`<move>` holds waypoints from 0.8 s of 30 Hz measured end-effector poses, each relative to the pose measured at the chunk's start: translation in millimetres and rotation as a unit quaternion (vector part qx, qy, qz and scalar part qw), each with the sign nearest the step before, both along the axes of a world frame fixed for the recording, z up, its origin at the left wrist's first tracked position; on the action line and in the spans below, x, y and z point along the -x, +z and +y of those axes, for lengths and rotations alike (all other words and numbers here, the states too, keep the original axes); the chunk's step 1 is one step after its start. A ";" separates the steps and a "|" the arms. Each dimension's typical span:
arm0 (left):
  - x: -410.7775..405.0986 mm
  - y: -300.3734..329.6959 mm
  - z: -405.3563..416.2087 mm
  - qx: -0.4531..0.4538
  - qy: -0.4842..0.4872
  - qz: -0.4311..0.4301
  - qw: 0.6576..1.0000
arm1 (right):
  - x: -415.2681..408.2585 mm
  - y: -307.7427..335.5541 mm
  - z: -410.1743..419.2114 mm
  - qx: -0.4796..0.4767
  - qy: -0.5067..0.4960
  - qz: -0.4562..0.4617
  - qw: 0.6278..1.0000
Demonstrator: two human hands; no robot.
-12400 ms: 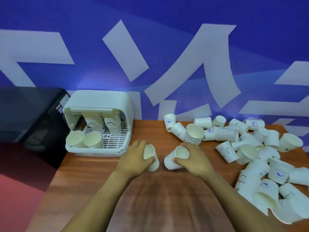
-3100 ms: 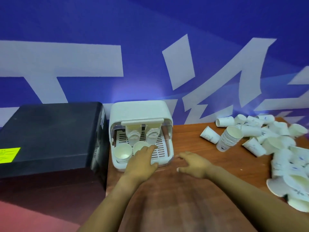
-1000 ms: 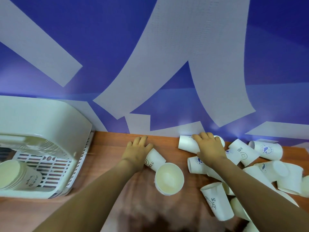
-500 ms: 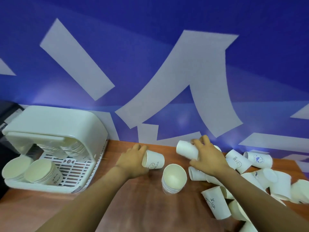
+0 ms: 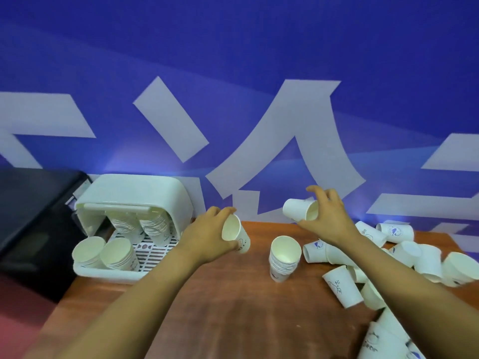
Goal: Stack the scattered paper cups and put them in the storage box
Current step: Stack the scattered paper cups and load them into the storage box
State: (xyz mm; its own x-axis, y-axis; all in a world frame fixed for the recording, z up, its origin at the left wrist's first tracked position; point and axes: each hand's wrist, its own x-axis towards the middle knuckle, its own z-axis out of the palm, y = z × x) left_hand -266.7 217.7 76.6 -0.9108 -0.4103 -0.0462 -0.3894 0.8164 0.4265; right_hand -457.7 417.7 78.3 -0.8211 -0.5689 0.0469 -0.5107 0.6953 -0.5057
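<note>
A stack of paper cups (image 5: pixel 283 255) stood upright on the wooden table (image 5: pixel 220 307), between the hands. The left hand (image 5: pixel 207 238) gripped 1 cup (image 5: pixel 236 237); the right hand (image 5: pixel 328 218) gripped another cup (image 5: pixel 298 213), lifted. Loose cups (image 5: pixel 425 257) lay scattered at right; the storage box (image 5: pixel 129 198) stood at left, holding stacks.

Bare wooden surface (image 5: pixel 207 307) lies open between storage box (image 5: pixel 134 203) and upright cup stack (image 5: pixel 283 255). Scattered cups (image 5: pixel 414 255) crowd the right side. Stacks fill the box's open front.
</note>
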 end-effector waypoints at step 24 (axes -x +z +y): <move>-180.0 42.5 -190.5 0.013 -0.009 0.074 0.997 | -208.8 49.6 -176.9 -0.021 0.118 0.039 0.992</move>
